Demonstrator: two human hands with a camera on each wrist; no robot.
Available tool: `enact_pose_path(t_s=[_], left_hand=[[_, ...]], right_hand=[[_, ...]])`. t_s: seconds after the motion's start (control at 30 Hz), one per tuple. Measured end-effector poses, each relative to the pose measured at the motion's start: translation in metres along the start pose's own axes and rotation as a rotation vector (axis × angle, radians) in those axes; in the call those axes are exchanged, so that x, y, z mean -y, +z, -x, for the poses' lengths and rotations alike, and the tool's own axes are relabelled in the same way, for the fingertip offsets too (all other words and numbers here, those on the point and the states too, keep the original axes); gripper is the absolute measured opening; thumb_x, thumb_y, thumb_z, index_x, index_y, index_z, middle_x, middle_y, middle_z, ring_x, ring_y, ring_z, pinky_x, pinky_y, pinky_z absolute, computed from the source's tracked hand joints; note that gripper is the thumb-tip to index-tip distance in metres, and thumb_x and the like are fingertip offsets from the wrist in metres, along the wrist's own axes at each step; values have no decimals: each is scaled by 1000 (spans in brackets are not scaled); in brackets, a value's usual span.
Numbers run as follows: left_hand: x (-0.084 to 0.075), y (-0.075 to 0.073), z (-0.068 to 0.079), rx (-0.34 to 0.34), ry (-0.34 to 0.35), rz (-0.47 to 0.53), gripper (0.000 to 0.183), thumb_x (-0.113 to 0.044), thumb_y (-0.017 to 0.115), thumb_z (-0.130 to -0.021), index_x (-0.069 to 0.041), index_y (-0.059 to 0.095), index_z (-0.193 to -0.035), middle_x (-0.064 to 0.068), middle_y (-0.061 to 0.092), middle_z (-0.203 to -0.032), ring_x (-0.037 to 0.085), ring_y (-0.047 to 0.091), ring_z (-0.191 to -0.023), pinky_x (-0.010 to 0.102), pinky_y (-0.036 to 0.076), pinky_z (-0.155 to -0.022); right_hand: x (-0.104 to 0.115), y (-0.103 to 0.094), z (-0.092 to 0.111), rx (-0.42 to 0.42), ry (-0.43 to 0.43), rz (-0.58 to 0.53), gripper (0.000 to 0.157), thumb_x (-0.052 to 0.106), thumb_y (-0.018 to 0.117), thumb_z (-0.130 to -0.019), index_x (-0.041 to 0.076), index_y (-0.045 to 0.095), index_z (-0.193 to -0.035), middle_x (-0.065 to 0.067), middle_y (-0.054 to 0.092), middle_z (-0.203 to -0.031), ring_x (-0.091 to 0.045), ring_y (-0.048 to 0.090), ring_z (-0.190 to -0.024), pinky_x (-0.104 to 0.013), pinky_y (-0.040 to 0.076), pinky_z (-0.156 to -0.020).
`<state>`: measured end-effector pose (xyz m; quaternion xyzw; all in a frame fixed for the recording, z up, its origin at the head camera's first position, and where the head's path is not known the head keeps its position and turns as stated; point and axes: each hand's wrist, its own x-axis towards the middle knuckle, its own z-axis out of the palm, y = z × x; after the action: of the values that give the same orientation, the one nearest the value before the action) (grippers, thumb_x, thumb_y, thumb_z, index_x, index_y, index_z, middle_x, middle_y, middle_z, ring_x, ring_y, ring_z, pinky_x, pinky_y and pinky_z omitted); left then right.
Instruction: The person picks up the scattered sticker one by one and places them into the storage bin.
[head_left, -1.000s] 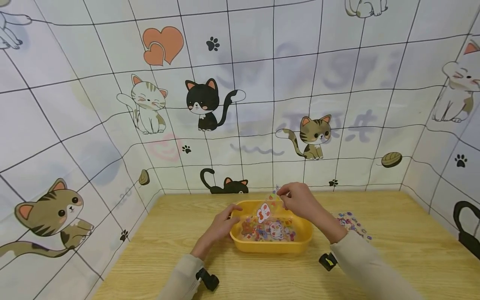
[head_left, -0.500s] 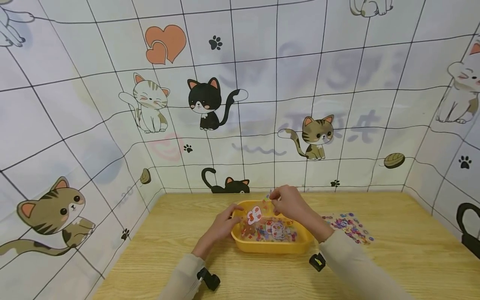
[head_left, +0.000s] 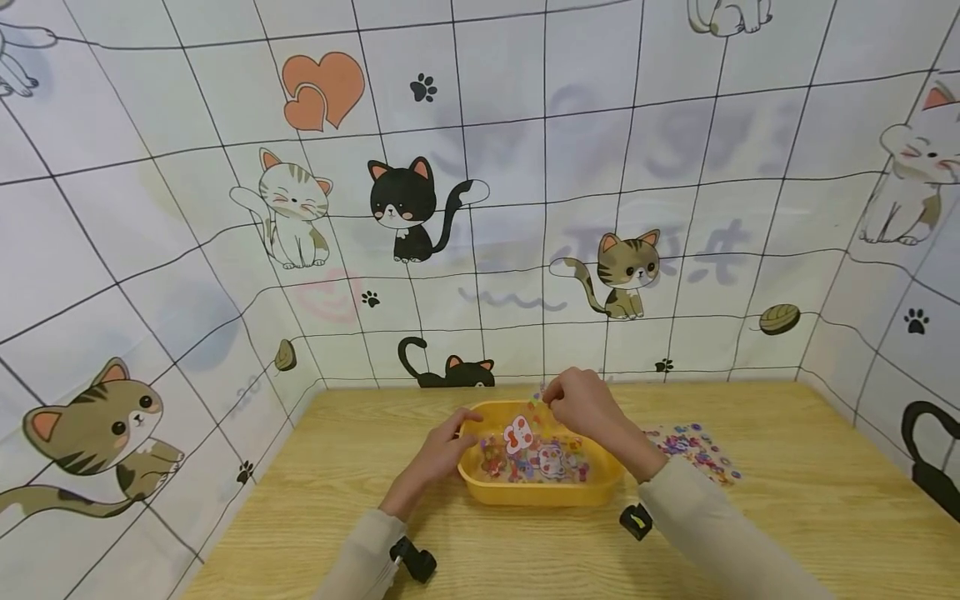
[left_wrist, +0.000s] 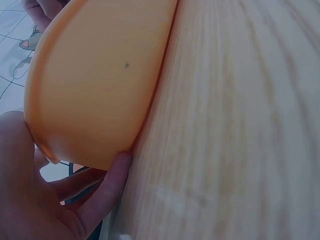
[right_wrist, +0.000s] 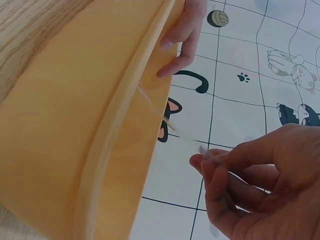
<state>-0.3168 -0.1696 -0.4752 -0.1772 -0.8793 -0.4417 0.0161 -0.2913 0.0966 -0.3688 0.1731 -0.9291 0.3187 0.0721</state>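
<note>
A yellow plastic basin [head_left: 538, 495] stands on the table, colourful small cut-outs spread over its bottom. My left hand [head_left: 444, 446] grips the basin's left end, with fingertips over the rim and others against the outer wall in the left wrist view. Above the far side of the basin is my right hand [head_left: 588, 408]; its thumb and fingertips pinch a thin clear sheet [right_wrist: 172, 127], edge-on in the right wrist view. The sheet slants down into the basin and bears a white bunny-like sticker [head_left: 518, 435] with red spots. A similar white figure [head_left: 552, 460] lies in the basin.
To the right of the basin, a patch of small multicoloured pieces [head_left: 697, 452] lies on the wooden table [head_left: 337, 458]. Cat-patterned white walls [head_left: 510, 250] close in the table behind and at both sides. A black camera [head_left: 636, 522] is strapped to the right wrist.
My right hand has moved left with the clear sheet, bringing the bunny-like sticker left and then slightly lower over the basin. The left hand keeps its grip on the basin.
</note>
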Motion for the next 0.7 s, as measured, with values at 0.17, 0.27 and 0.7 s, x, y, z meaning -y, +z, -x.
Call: enact_pose_path(t_s=[0.17,0.27,0.7], left_hand=[[0,0,1,-1,2,17,32,-17,55,-101,-15,62,-132,13,60,-146,35,59,-127,55,47,-106],[0,-1,0,0,0,27,32,-17,54,-101,-14,61,-132,13,61,-145,35,59,-127,55,47,-106],[1,-1,0,6,-6,18,31,-19,54,-102,-16,61,-132,12,62,-142,28,61,-111,48,50,-94]], right_hand=[[-1,-1,-1,33,4,7,32,-10,56,-81,-3,81,-100,-19,79,-103,-13,50,-55,-26,30,-53],[-2,-2,-1,68,10,-13,31,-10,56,-82,-3,81,-100,-19,79,-99,-11,44,-49,-25,29,-51],[-3,-5,-5,129,53,-28,31,-11,55,-84,-5,79,-102,-20,78,-101,-16,66,-58,-26,47,-56]])
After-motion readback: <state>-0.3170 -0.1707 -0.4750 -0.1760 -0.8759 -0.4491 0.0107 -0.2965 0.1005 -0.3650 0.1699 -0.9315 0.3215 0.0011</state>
